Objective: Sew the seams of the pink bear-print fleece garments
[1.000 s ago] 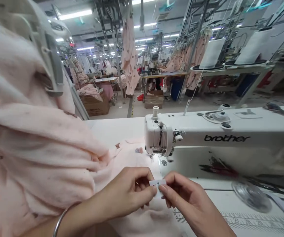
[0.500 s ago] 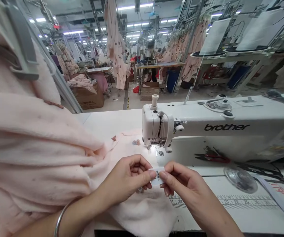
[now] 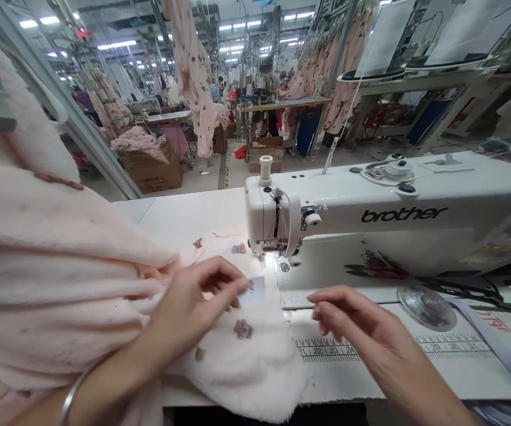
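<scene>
Left hand (image 3: 188,307) pinches a tiny label (image 3: 256,290) over the fleece (image 3: 246,361); right hand (image 3: 348,319) hovers empty, fingers loose. Label looks light and floppy, so grip its edge.

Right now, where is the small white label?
In the head view, the label sits on the pink fleece, held by the left hand, just in front of the sewing machine.

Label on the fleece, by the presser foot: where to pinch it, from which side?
Probably its free right edge, coming from the right. The label lies flat on the pink fleece; the left hand pinches its left end, and the machine head crowds the far side.
</scene>
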Demonstrator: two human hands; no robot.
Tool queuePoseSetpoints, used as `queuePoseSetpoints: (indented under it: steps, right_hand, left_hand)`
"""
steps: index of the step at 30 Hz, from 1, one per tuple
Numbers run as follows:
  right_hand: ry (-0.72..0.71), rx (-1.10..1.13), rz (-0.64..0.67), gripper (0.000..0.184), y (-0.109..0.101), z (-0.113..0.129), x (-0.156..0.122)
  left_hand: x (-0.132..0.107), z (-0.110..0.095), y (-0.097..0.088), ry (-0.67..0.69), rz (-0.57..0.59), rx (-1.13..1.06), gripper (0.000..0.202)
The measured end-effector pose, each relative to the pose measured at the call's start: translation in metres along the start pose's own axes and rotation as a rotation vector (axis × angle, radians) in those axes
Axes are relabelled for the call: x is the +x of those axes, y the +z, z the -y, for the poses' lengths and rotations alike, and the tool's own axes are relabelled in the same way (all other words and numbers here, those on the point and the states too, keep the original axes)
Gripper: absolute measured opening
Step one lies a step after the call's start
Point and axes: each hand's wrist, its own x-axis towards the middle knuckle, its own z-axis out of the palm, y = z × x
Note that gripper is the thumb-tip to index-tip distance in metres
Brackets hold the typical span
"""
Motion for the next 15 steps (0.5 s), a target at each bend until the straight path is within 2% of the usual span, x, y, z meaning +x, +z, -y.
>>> queuePoseSetpoints:
  steps: [2, 3, 5, 7, 9, 11, 15]
  right_hand:
    - [0.004, -0.130, -0.135, 0.029, -0.010, -0.021, -0.007]
    - [-0.014, -0.193, -0.158, 0.026, -0.012, -0.032, -0.010]
    - [-0.140, -0.300, -0.121, 0.019, -0.006, -0.053, -0.013]
    - [-0.359, -0.404, -0.066, 0.016, 0.007, -0.068, -0.013]
    - [-0.575, -0.552, -0.053, 0.020, 0.022, -0.076, -0.010]
    - [-0.724, -0.716, -0.048, 0.028, 0.034, -0.078, -0.006]
    - [-0.846, -0.889, -0.044, 0.031, 0.042, -0.077, 0.004]
  left_hand:
    - [0.003, -0.006, -0.009, 0.095, -0.099, 0.302, 0.018]
    - [0.005, -0.008, -0.008, 0.119, -0.096, 0.442, 0.017]
    - [0.013, -0.006, 0.003, 0.140, -0.001, 0.668, 0.016]
    - [0.024, 0.003, 0.021, 0.158, 0.108, 0.808, 0.015]
    - [0.037, 0.018, 0.036, 0.168, 0.170, 0.827, 0.012]
    - [0.050, 0.034, 0.043, 0.184, 0.181, 0.733, 0.009]
    - [0.064, 0.062, 0.041, 0.228, 0.140, 0.540, 0.004]
